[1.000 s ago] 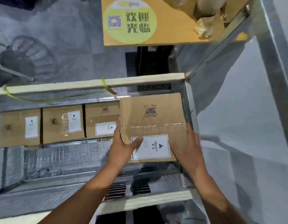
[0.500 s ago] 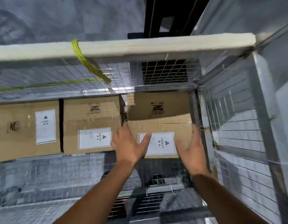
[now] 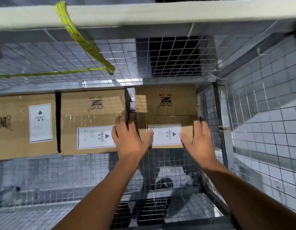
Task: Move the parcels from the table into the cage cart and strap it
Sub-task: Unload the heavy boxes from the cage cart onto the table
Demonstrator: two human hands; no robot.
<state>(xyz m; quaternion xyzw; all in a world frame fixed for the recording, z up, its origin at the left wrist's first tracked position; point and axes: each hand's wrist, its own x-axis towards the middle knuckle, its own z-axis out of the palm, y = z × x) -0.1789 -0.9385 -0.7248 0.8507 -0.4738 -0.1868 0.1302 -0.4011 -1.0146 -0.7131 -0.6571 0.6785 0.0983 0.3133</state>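
Three parcels stand in a row on the wire-mesh floor [image 3: 44, 176] of the grey steel cage cart [image 3: 260, 113], all against its far wall. The brown cardboard parcel on the left [image 3: 16, 130] sits just beside the brown cardboard parcel in the middle [image 3: 92, 113]. To its right, across a narrow gap, the brown cardboard parcel on the right [image 3: 167, 103] fills the far right corner. Your left hand [image 3: 129, 140] lies over that gap at the right parcel's left edge, with its thumb on the parcel's white paper label [image 3: 165, 134]. Your right hand [image 3: 200, 143] lies at its right edge, beside the cart's right wall. Above the parcels, a yellow-green woven strap [image 3: 72, 30] loops over the white padded top rail [image 3: 144, 12] and runs left along the far wall.
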